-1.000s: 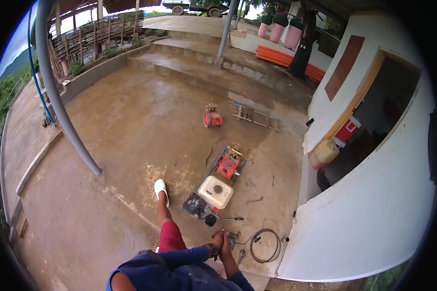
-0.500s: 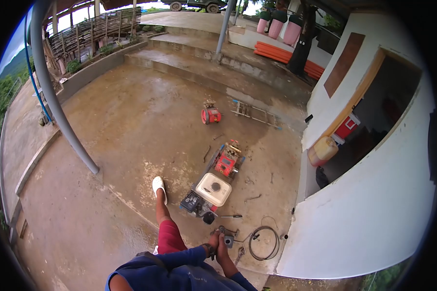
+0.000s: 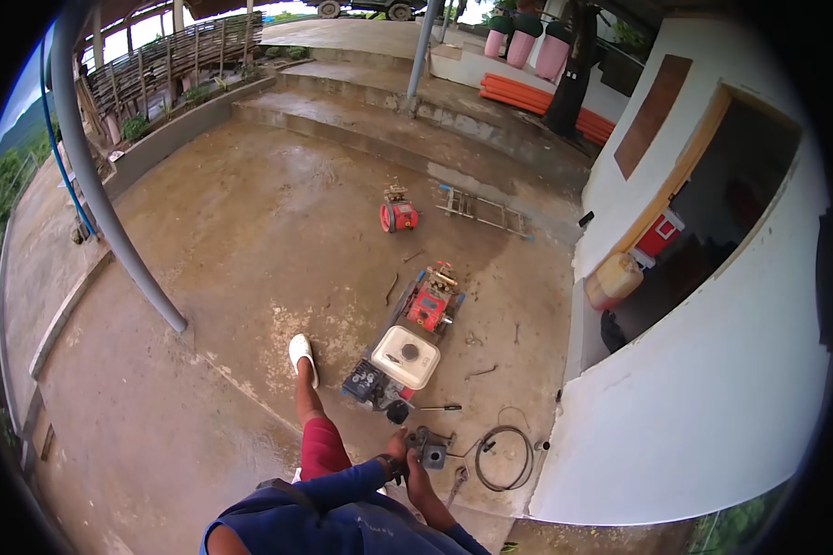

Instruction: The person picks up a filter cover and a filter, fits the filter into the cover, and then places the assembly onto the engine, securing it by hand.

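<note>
My left hand, with a dark band at the wrist, is closed beside a dark metal part. My right hand is close to it, fingers together, at the near side of the same spot. What either hand holds is too small to make out. A grey square part with a round hole lies just right of my fingers. Beyond my hands stands a machine with a cream fuel tank, a black engine end and a red pump.
A screwdriver, a coiled cable and a wrench lie on the wet concrete. Farther off are a red pump unit and a metal frame. A grey post rises at left; a white wall stands right.
My hands, pressed together before, are now slightly apart. The left hand has moved a little up and left, and more of the dark metal part shows. The view has shifted slightly.
</note>
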The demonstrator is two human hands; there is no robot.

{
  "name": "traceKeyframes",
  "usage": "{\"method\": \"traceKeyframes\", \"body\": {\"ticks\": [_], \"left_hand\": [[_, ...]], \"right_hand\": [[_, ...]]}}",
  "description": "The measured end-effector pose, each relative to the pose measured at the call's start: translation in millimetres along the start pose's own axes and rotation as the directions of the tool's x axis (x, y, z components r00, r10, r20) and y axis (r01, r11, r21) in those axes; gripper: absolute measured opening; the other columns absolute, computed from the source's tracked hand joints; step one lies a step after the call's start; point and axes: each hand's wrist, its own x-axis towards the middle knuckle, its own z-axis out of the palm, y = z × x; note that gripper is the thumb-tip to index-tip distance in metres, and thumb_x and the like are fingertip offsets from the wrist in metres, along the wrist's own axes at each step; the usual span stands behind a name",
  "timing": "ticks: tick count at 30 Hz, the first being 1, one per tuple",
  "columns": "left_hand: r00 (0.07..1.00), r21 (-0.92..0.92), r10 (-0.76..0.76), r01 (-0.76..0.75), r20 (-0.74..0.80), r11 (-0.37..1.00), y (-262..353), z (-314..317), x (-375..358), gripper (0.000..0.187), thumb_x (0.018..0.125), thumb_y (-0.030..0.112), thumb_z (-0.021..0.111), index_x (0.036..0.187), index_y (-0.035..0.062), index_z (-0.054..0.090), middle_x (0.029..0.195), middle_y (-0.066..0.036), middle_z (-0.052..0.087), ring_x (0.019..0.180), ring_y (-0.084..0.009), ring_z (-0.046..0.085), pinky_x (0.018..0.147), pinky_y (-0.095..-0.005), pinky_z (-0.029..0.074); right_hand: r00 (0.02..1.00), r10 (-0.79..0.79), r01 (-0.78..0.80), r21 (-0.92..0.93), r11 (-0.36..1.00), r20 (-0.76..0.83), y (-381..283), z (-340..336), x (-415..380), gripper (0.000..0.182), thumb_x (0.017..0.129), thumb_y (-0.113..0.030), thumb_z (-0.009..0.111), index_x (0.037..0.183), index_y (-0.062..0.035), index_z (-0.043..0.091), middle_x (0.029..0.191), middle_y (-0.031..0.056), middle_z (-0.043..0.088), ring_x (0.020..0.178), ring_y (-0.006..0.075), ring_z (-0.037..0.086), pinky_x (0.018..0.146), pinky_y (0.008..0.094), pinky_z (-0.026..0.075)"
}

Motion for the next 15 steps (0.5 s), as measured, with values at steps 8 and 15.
{"method": "traceKeyframes", "body": {"ticks": [8,15], "left_hand": [[0.999,0.028,0.018,-0.019,0.033,0.999,-10.0,-6.6,13.9,0.057,0.1,0.059,0.044,0.102,0.0056,0.065,0.094,-0.01,0.068,0.078,-0.0246,0.061,0.078,-0.04,0.051],[1.0,-0.013,-0.003,0.003,-0.006,1.0,-1.2,-3.9,9.4,0.058,0.097,0.061,0.047,0.105,0.0063,0.064,0.095,-0.012,0.068,0.082,-0.0252,0.061,0.082,-0.0402,0.05]], "right_hand": [[0.997,-0.079,0.075,-0.198,0.977,-0.012,-6.0,9.0,-7.7,0.078,0.106,-0.057,0.034,0.155,0.0034,0.028,0.157,0.0186,0.038,0.145,0.0251,0.038,0.118,0.0355,0.029],[0.999,-0.039,0.03,-0.239,0.971,-0.032,7.2,0.0,8.8,0.073,0.107,-0.055,0.032,0.151,0.0034,0.036,0.149,0.0156,0.046,0.138,0.0219,0.044,0.114,0.0344,0.034]]}}
